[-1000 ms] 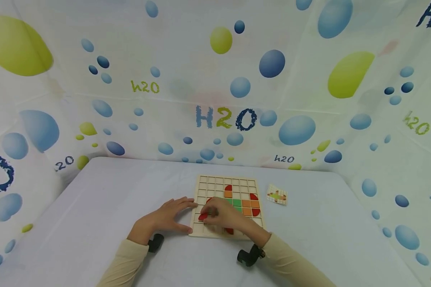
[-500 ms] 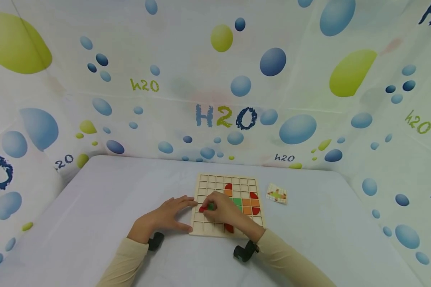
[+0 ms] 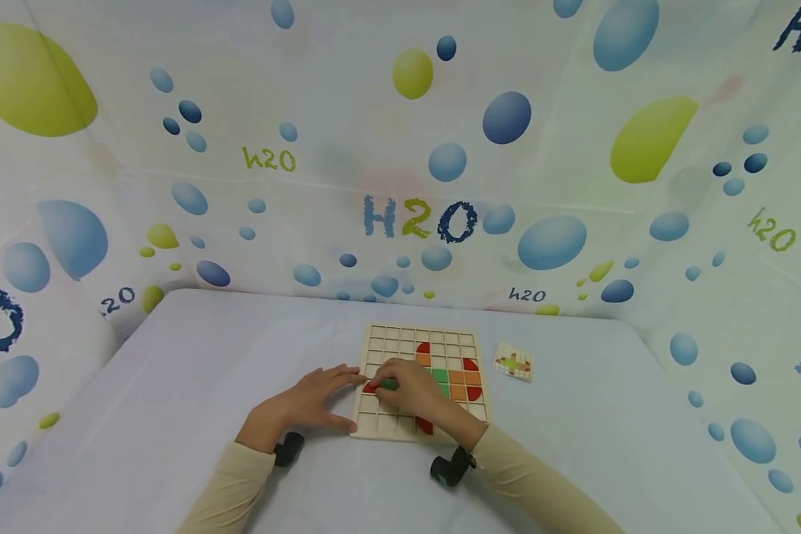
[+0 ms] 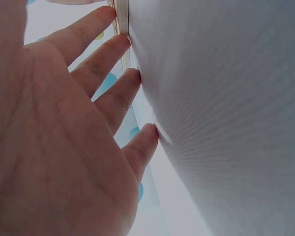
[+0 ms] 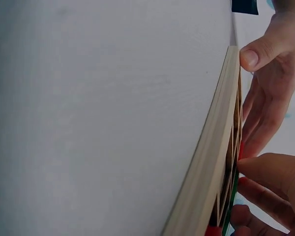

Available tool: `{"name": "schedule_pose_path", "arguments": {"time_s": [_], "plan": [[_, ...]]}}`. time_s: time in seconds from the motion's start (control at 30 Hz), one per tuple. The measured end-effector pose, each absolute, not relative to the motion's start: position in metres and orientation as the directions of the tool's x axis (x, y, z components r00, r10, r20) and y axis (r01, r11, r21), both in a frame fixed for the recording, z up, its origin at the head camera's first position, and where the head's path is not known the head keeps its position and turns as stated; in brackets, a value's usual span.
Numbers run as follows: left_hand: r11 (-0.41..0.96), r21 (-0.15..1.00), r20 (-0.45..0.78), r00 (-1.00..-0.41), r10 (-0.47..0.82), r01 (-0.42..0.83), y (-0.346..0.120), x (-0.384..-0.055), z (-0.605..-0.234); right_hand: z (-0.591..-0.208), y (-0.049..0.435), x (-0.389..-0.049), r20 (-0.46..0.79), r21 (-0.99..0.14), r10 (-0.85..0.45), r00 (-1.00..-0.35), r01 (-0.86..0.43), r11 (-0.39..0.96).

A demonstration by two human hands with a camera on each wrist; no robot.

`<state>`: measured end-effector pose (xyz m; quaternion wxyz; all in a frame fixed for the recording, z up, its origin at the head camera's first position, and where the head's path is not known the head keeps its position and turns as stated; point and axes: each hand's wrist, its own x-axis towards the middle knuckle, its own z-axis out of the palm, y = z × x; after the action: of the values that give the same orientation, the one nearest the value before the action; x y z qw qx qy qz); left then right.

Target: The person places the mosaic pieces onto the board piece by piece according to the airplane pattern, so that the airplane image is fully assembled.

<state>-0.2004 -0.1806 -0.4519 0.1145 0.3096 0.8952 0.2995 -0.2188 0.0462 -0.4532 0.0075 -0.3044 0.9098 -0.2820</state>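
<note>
A wooden grid board [image 3: 387, 424] lies on the table with red, orange and green tiles set in its squares. My left hand [image 3: 300, 400] rests beside it, fingers spread and fingertips at its left edge; the left wrist view shows this hand [image 4: 69, 128] with straight fingers against the board's side. My right hand [image 3: 407, 387] reaches across the board and pinches a red rounded tile [image 3: 369, 388] at the leftmost column. Just right of that tile a green tile [image 3: 389, 383] shows under the fingers. The squares beneath my right palm are hidden.
A small pattern card [image 3: 514, 363] lies right of the board, printed with a coloured figure on a grid. A white cloth covers the table [image 3: 240, 341], and a dotted backdrop [image 3: 347, 111] rises behind it. Both wrists carry black cameras.
My right hand has moved up and left over the board, bringing the red tile from a lower square to the leftmost column beside the green tile. My left hand stays in place.
</note>
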Motion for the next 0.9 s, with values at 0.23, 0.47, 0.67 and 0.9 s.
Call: {"name": "schedule_pose_path", "arguments": {"time_s": [0.23,0.47,0.67,0.9], "plan": [[0.618,0.611,-0.008,-0.776,0.630,0.495,-0.180,-0.202,-0.454,-0.452,0.047,-0.216,0.154,-0.456,-0.568,-0.808,-0.568,0.685],[0.612,0.606,0.002,-0.770,0.637,0.508,-0.178,-0.203,-0.455,-0.450,0.052,-0.216,0.135,-0.486,-0.584,-0.801,-0.567,0.665],[0.618,0.610,-0.019,-0.771,0.636,0.495,-0.177,-0.202,-0.455,-0.450,0.058,-0.216,0.113,-0.573,-0.609,-0.785,-0.553,0.605],[0.643,0.598,-0.035,-0.786,0.617,0.478,-0.178,-0.198,-0.453,-0.450,0.073,-0.224,0.159,-0.666,-0.670,-0.726,-0.579,0.470]]}}
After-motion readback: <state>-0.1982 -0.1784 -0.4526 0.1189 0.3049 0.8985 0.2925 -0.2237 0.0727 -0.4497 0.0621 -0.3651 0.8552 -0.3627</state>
